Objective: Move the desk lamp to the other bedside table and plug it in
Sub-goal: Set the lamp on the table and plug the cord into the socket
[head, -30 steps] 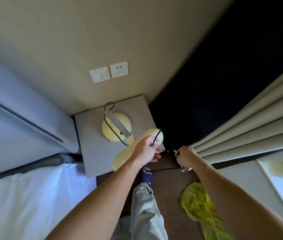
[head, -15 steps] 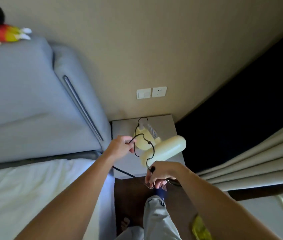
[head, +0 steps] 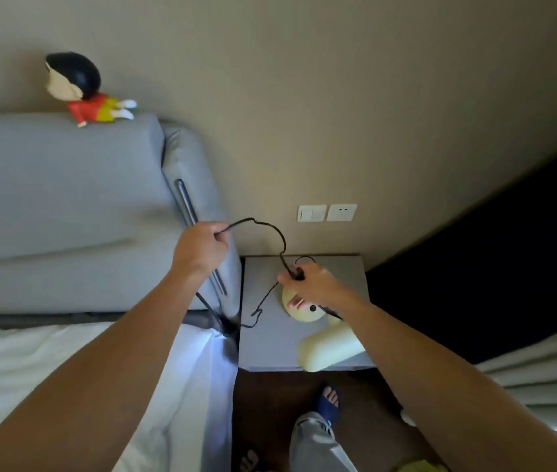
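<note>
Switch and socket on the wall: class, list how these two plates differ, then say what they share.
The switch sits left, nearer the bed; the socket sits right, nearer the dark panel. The switch face shows rocker panels; the socket face shows small pin holes. Both are white, similar-sized plates, side by side at one height above the table. Nothing is plugged in.

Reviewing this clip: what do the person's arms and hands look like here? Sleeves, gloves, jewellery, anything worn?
Both forearms are bare up to the frame edge, with no sleeves in view. The left hand and right hand wear no gloves, and no rings, watch or bracelet are visible. Lower down, grey trousers and a dark blue open-toed slipper show.
</note>
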Available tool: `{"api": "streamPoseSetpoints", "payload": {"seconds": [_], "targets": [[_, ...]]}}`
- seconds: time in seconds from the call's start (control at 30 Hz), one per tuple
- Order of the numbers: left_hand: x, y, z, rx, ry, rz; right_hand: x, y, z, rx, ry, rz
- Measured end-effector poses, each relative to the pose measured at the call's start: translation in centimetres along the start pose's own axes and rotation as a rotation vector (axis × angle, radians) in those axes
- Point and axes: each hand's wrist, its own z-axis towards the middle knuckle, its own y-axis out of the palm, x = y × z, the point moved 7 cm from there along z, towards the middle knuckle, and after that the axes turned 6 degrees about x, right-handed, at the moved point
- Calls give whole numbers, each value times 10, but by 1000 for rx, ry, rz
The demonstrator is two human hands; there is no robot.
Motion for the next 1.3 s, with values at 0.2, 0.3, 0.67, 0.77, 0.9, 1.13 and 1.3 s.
{"api": "streamPoseSetpoints", "payload": {"seconds": [0.2,0.3,0.67,0.77,0.9,1.13,1.3], "targets": [[62,-9,66,155,96,90,-14,-132,30,506,-14,269],[78,9,92,110,126,228,-8,-185,36,634,24,351],[56,86,141,-112,-215,75,19,-282,86,699,-42,1067],[47,97,144,-205,-294,112,22,-297,88,720,-91,1020],[60,127,147,-280,-351,-52,29,-306,87,765,-139,1002],[178,192,111,-689,215,-358,-15,-259,99,707,-142,1065],[187,212,112,-732,366,-157,-13,-260,106,769,-82,1067]]}}
